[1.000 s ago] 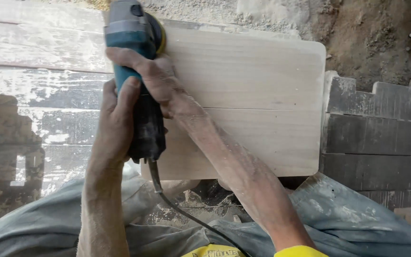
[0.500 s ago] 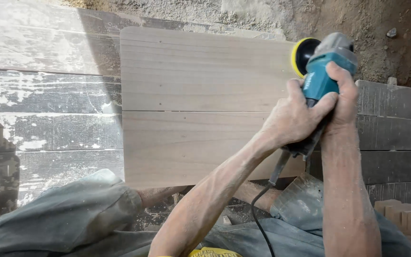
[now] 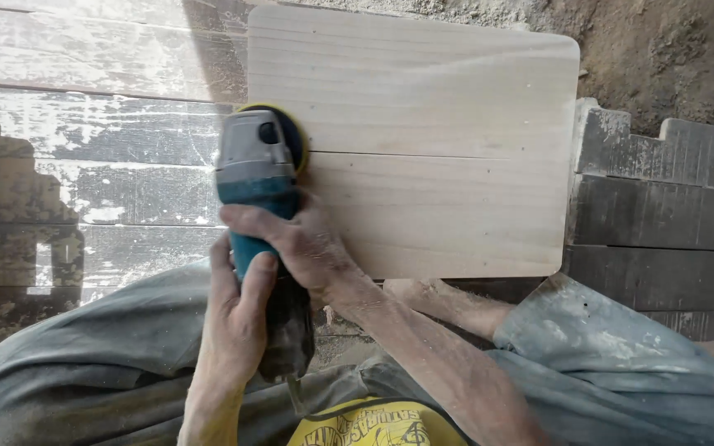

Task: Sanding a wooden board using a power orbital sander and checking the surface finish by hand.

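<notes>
2 hands: left hand and right hand, fingers wrapped tight around 1 sander.
Sander: teal body, grey head, yellow pad.
Board: 1, pale, round-cornered.

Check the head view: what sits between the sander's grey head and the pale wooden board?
In the head view, the yellow-rimmed sanding pad lies between the sander and the wooden board, at the board's left edge. Both hands, left hand and right hand, grip the sander.

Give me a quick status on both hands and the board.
Both hands, left hand and right hand, gripping the sander. Sanding disc at left edge of the pale wooden board. Nothing in the way on the board.
</notes>
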